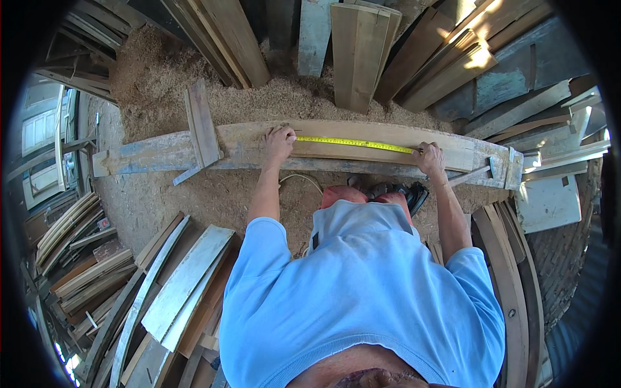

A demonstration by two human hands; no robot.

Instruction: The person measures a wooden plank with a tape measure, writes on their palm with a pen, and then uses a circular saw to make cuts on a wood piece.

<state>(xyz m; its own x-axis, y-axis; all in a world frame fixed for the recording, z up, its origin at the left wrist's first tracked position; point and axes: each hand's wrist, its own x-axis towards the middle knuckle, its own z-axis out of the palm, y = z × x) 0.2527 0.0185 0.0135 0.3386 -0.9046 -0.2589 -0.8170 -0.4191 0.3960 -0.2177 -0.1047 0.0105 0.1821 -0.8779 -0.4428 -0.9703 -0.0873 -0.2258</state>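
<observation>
A yellow tape measure blade (pixel 354 142) is stretched along a light wooden board (pixel 336 153), which lies lengthwise on a long, narrow, paint-stained bench (pixel 139 155). At the tape's left end, my left hand (pixel 279 143) pinches it down against the wood with bent fingers. My right hand (pixel 430 158) closes around the other end, near the board's right part. Any tape case there is hidden by my fingers. Right of that hand, a hammer-like tool (pixel 471 175) with a pale handle and dark head rests at the bench's near edge.
A short board (pixel 203 126) lies across the bench to the left. Planks (pixel 365 55) lean beyond the bench above heaped sawdust (pixel 149 77). Stacked boards (pixel 187 284) stand near left, and more planks (pixel 511 278) near right. A thin cord (pixel 303 177) curves on the floor.
</observation>
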